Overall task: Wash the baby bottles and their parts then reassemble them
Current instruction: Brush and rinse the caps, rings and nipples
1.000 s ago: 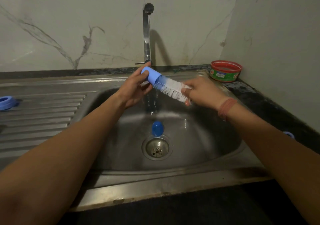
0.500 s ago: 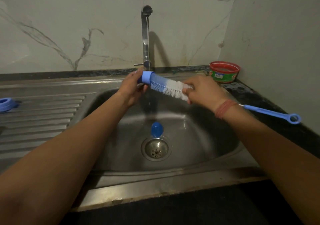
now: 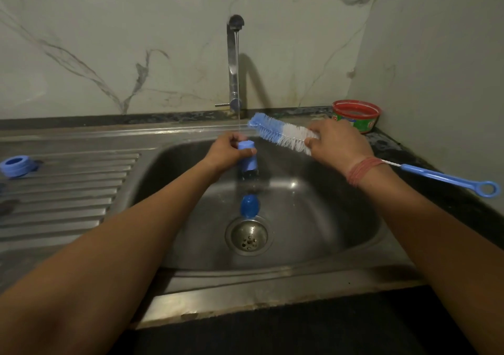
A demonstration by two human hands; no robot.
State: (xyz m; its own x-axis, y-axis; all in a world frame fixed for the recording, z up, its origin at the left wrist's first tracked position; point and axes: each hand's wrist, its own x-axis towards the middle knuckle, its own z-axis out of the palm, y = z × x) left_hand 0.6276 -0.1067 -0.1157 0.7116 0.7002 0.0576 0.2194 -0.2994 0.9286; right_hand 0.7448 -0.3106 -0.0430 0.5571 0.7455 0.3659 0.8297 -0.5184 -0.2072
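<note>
My left hand (image 3: 229, 150) grips a small blue bottle (image 3: 247, 158), held roughly upright over the sink basin (image 3: 327, 204) under the running stream from the tap (image 3: 233, 62). My right hand (image 3: 336, 143) holds a bottle brush (image 3: 281, 133) by the base of its blue and white bristles, clear of the bottle and to its right. The brush's blue handle (image 3: 447, 178) sticks out past my wrist. A blue cap-like part (image 3: 248, 205) lies in the basin just above the drain (image 3: 248, 236). A blue screw ring (image 3: 17, 165) sits on the drainboard at far left.
A red and green tub (image 3: 356, 116) stands on the dark counter at the back right corner. The ribbed steel drainboard (image 3: 68, 191) stretches left of the basin. Marble walls close in behind and on the right.
The brush has come out of the bottle and moved right. My left hand has turned the bottle from lying sideways to upright under the water stream.
</note>
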